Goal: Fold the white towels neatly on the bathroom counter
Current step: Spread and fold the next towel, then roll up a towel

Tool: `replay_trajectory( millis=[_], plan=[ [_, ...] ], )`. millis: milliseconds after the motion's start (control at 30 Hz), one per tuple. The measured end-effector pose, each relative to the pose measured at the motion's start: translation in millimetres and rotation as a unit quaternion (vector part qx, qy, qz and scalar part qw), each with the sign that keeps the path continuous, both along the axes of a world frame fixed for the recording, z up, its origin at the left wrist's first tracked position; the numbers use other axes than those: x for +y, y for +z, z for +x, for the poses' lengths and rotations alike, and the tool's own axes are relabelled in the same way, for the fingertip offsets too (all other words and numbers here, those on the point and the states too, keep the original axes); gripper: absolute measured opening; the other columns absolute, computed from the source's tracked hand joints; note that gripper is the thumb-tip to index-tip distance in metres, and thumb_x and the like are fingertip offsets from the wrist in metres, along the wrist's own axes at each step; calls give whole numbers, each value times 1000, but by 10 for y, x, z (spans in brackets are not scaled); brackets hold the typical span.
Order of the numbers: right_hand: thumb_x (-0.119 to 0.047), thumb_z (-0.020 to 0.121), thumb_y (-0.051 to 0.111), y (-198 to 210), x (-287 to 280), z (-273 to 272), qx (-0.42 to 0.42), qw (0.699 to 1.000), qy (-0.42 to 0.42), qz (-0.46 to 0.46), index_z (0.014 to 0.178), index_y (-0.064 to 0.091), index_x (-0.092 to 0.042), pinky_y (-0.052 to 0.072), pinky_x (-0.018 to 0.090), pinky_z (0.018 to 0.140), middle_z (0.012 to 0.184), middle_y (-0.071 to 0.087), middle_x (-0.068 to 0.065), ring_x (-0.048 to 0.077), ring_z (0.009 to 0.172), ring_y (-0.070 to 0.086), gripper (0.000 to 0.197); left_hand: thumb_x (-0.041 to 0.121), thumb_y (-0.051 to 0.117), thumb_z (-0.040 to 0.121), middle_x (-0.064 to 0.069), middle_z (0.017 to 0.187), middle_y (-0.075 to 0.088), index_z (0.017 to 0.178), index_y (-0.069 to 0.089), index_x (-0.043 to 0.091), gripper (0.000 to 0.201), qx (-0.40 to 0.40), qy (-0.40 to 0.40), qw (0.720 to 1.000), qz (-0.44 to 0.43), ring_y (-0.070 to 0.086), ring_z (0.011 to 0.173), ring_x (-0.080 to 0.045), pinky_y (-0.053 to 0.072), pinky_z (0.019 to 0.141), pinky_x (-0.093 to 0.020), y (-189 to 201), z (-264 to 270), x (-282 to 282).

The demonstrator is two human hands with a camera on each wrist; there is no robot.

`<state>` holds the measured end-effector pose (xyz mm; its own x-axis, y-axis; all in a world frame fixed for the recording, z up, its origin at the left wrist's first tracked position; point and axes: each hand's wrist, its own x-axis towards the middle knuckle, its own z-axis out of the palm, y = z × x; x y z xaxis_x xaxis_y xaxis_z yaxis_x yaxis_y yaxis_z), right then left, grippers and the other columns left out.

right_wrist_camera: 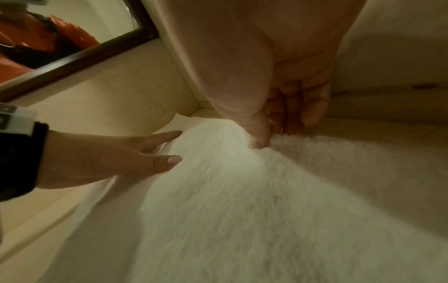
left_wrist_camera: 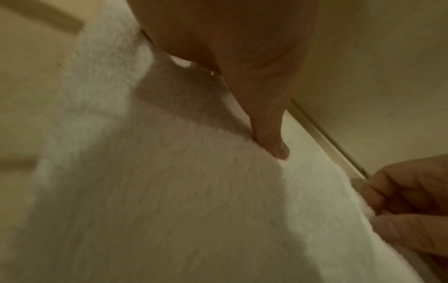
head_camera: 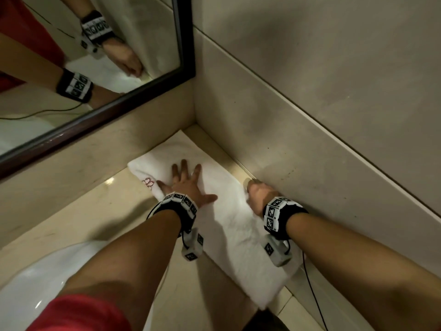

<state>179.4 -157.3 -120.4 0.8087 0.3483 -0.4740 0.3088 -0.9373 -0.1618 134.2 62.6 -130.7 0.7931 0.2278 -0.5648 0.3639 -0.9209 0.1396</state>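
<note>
A long white towel (head_camera: 229, 225) lies as a folded strip on the beige counter (head_camera: 124, 201), running from the wall corner toward me, with a small red emblem (head_camera: 149, 182) near its far left corner. My left hand (head_camera: 188, 185) lies flat on its far half, fingers spread and straight. My right hand (head_camera: 256, 194) is curled at the towel's right edge by the wall, thumb (right_wrist_camera: 259, 132) and fingers pinching the fabric (right_wrist_camera: 278, 137). In the left wrist view my left thumb (left_wrist_camera: 274, 134) presses into the towel (left_wrist_camera: 169, 191) and the right hand (left_wrist_camera: 412, 201) pinches the edge.
A dark-framed mirror (head_camera: 100, 111) hangs on the left wall above the counter. The tiled wall (head_camera: 310, 115) stands close along the towel's right side. A white basin (head_camera: 47, 283) sits at the lower left. A thin black cable (head_camera: 315, 297) trails from my right wrist.
</note>
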Motion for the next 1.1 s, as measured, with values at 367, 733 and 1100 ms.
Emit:
replay_trajectory(
  millis=[367,733,1100],
  plan=[
    [-2,84,45,77,-12,17,-29,998,54,-35,115,49,-14,53,35,82,109,64,12,33,99,64,34,87,52,61,6,155,-34,146,-19,46,119,5,7,1000,-3,-26,145,-26,1,104,-77,-1,14,10],
    [-15,88,45,174,236,64,-60,994,93,-5,112,52,-20,50,37,83,115,59,6,31,102,61,26,69,32,90,1,159,-24,153,-12,31,86,-59,39,997,35,-22,146,-27,-4,110,-69,-27,-71,114],
    [-15,86,50,-138,808,255,-91,963,238,83,130,51,-21,37,37,95,135,43,7,30,125,39,44,67,8,91,-5,159,-24,154,-10,29,75,-50,77,989,115,-28,143,-37,-13,112,-62,-210,-227,247]
  ],
)
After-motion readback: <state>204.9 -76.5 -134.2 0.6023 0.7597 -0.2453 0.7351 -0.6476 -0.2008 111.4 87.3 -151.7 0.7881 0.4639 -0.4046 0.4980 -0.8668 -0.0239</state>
